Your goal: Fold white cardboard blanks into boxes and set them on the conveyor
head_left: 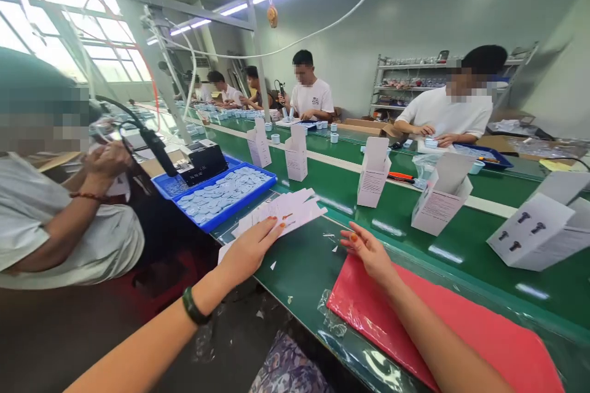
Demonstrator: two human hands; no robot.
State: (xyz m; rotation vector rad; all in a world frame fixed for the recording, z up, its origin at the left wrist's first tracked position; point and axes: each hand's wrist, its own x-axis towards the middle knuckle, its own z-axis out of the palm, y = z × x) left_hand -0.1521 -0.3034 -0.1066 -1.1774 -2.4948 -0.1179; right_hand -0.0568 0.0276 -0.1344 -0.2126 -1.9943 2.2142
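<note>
My left hand (251,252) lies on the near edge of a loose stack of white paper sheets (279,214), its fingertips across the paper. An orange finger cot seems to cover at least one fingertip. My right hand (371,252) hangs palm-up with its fingers apart, holding nothing, just above a red plastic sheet (442,325). That sheet lies on the green workbench (299,276), and small paper scraps lie between my hands.
A blue tray (225,220) of pale blue round pads sits beyond the paper, next to a black device (203,163). Several white cartons (373,172) stand along the bench. A co-worker (59,221) sits at left; others work further along.
</note>
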